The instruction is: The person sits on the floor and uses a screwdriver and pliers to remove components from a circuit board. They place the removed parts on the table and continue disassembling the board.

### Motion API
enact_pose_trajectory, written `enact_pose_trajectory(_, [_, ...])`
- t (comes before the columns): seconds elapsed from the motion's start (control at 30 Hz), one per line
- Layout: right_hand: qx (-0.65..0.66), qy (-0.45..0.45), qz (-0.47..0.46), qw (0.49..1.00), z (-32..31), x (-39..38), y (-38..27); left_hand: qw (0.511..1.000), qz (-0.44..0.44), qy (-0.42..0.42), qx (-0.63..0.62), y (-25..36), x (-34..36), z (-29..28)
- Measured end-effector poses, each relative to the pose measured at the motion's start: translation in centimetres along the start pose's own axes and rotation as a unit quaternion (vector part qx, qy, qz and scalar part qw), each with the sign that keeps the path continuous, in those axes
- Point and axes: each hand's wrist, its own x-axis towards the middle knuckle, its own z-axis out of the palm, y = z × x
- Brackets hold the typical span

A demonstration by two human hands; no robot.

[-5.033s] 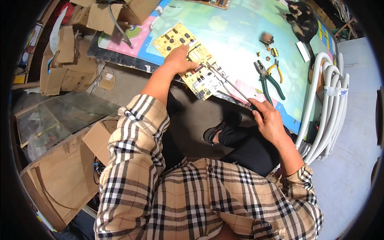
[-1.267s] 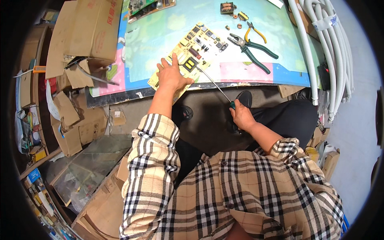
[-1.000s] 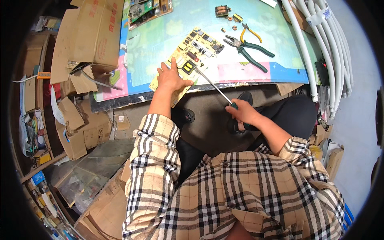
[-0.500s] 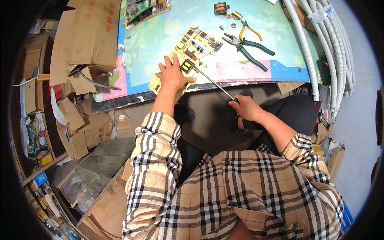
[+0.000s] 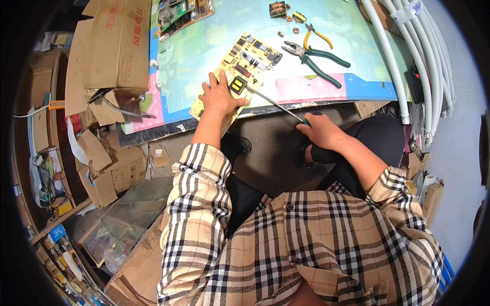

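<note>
A yellowish circuit board [image 5: 260, 47] lies slanted near the front edge of the table, crowded with components. My left hand [image 5: 218, 98] rests on its lower left part with fingers spread, pressing it down. In my right hand [image 5: 322, 130] is the dark green handle of a long screwdriver [image 5: 275, 104]. The shaft reaches up and left to the board, its tip at the side of a black transformer [image 5: 238, 84] with yellow markings. Part of the handle is hidden by my fingers.
Green-handled pliers [image 5: 319, 64] and smaller yellow-handled cutters [image 5: 317, 36] lie right of the board. A transformer with copper windings [image 5: 278, 9] and small parts sit behind. More circuit boards [image 5: 178, 18] are at the back left. Cardboard boxes [image 5: 115, 56] stand left, white corrugated tubes [image 5: 390, 61] right.
My right hand and the screwdriver handle have shifted slightly right and up, while the tip stays by the transformer. My left hand keeps its place on the board.
</note>
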Motion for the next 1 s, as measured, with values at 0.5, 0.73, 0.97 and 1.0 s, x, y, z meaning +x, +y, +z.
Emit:
enact_pose_trajectory(0.5, [0.423,-0.217,0.169,0.864,-1.2,-0.2,0.0,1.0,0.0,-0.001,0.015,0.0,-0.1,-0.1])
enact_pose_trajectory(0.73, [0.416,-0.228,0.148,0.868,1.1,2.2,2.8,1.0,-0.001,0.001,-0.001,0.0,-0.5,-0.3])
enact_pose_trajectory(0.97, [0.31,-0.179,0.119,0.926,2.1,2.0,2.2,1.0,0.002,0.011,0.008,0.4,-1.1,-0.4])
enact_pose_trajectory(1.0, [0.264,-0.162,0.115,0.944,1.3,1.9,1.4,1.0,0.002,0.014,0.005,0.3,-1.2,-0.3])
